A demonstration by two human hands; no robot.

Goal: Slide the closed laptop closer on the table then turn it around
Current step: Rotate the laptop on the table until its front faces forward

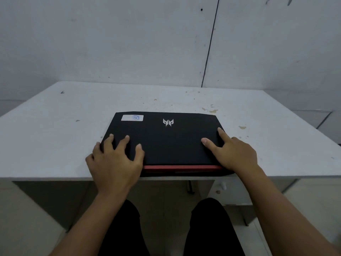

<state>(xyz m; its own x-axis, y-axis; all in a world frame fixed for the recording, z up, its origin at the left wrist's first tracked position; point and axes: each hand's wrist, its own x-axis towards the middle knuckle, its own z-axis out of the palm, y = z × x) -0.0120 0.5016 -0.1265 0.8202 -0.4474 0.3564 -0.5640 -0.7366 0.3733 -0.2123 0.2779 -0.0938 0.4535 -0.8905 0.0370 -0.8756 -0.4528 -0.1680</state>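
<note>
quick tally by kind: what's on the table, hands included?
Laptop, black, closed: 1
Sticker on its lid, white: 1
Logo on its lid, silver: 1
Hands on the lid: 2, left hand, right hand
Total: 5

I saw the closed laptop (166,143) lying flat on the white table (55,135), its near edge right at the table's front edge. It was black, with a red strip along that near edge, a silver emblem toward the far side of the lid, and a white sticker at the far left corner. It sat roughly square to the table.
</note>
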